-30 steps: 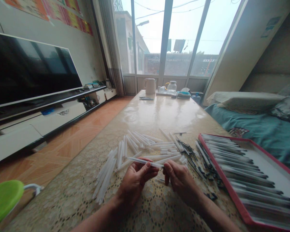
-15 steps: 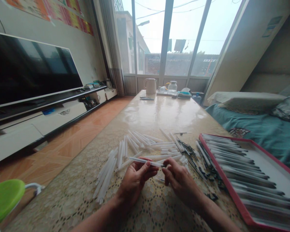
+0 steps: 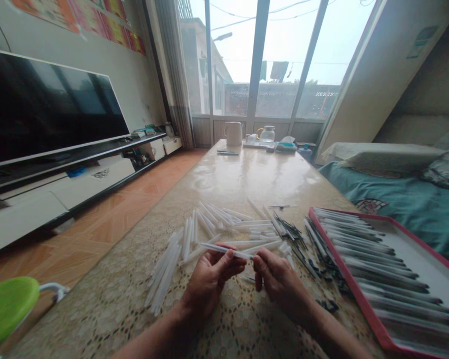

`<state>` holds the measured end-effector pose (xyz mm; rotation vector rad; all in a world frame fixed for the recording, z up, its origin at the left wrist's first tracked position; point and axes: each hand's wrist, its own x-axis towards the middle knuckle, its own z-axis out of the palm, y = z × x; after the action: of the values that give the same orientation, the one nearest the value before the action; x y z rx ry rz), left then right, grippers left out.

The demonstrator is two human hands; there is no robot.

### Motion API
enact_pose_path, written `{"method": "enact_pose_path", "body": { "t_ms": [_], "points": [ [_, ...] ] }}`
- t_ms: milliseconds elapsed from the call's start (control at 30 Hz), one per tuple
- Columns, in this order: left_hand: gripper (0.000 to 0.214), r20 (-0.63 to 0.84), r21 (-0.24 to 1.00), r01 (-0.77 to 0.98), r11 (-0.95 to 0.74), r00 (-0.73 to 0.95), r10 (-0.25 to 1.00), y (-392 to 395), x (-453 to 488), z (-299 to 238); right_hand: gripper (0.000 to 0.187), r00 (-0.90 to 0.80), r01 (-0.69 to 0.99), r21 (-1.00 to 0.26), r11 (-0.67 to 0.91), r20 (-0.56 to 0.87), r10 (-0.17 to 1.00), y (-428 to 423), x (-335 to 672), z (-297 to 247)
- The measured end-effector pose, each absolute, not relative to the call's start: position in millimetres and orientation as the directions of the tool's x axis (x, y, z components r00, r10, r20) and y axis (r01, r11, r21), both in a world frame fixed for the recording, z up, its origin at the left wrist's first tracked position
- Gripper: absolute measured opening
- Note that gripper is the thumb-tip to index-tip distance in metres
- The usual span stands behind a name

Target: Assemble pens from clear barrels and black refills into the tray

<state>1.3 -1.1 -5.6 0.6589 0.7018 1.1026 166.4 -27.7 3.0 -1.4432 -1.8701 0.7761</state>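
A slim white pen point(image 3: 217, 247) lies across my left hand point(image 3: 205, 279), pinched between thumb and fingers. My right hand point(image 3: 282, 281) has its thumb and forefinger closed over the pen's right end, hiding the tip. Under my right fingers a thin dark-tipped piece point(image 3: 250, 278) rests on the table, partly covered. Beyond my hands spreads a loose pile of white pen barrels point(image 3: 213, 219). More barrels point(image 3: 162, 274) lie bunched to the left of my left hand. Dark thin refills point(image 3: 290, 229) and small black caps point(image 3: 327, 304) are scattered to the right.
A red-edged box point(image 3: 362, 299) on the right holds a row of pens point(image 3: 385, 264) with dark ends. At the table's far end stand a beige kettle point(image 3: 233, 134) and a glass pitcher point(image 3: 268, 134). A green stool point(image 3: 9, 309) is at lower left.
My right fingers have closed around the pen's right end, covering the dark tip that showed before. My left hand keeps its hold, almost unmoved.
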Motion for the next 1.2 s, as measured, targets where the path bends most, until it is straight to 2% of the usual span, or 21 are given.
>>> {"method": "enact_pose_path", "body": {
  "t_ms": [233, 367, 467, 567, 667, 767, 867, 933, 1000, 1200],
  "points": [
    [0.016, -0.159, 0.807, -0.515, 0.289, 0.281, 0.946, -2, 0, -5, 0.027, -0.174, 0.617, -0.749, 0.241, 0.169, 0.970, -29, 167, 4],
    [0.018, -0.037, 0.930, -0.335, 0.153, 0.329, 0.944, -1, 1, -9, 0.017, -0.205, 0.581, -0.743, 0.333, 0.262, 0.943, -30, 165, 5],
    [0.029, -0.005, 0.961, -0.262, 0.091, 0.310, 0.951, 2, 4, -12, 0.016, -0.224, 0.574, -0.719, 0.391, 0.322, 0.920, -26, 168, 3],
    [0.035, -0.017, 0.984, -0.165, 0.064, 0.270, 0.963, -2, 6, -8, 0.021, -0.049, 0.645, -0.698, 0.310, 0.367, 0.929, -20, 179, 0],
    [0.025, -0.020, 0.988, 0.150, -0.037, 0.365, 0.931, -17, 5, 10, 0.025, 0.162, 0.662, -0.728, 0.177, 0.369, 0.915, -14, 191, -4],
    [0.021, 0.020, 0.830, 0.454, -0.323, 0.556, 0.831, -31, 1, 35, 0.026, 0.227, 0.626, -0.767, 0.141, 0.353, 0.908, -11, 197, -9],
    [0.016, 0.048, 0.585, 0.566, -0.581, 0.691, 0.721, -19, -1, 52, 0.026, 0.239, 0.595, -0.790, 0.145, 0.347, 0.907, -10, 198, -12],
    [0.018, 0.084, 0.403, 0.650, -0.645, 0.675, 0.733, 5, -1, 52, 0.025, 0.236, 0.584, -0.797, 0.154, 0.348, 0.907, -10, 197, -12],
    [0.022, 0.114, 0.222, 0.749, -0.625, 0.616, 0.779, 34, 0, 45, 0.025, 0.230, 0.579, -0.799, 0.160, 0.349, 0.908, -10, 196, -11],
    [0.020, 0.143, 0.190, 0.794, -0.578, 0.560, 0.816, 82, 1, 20, 0.025, 0.215, 0.579, -0.797, 0.169, 0.350, 0.912, -12, 196, -10]
  ]
}}
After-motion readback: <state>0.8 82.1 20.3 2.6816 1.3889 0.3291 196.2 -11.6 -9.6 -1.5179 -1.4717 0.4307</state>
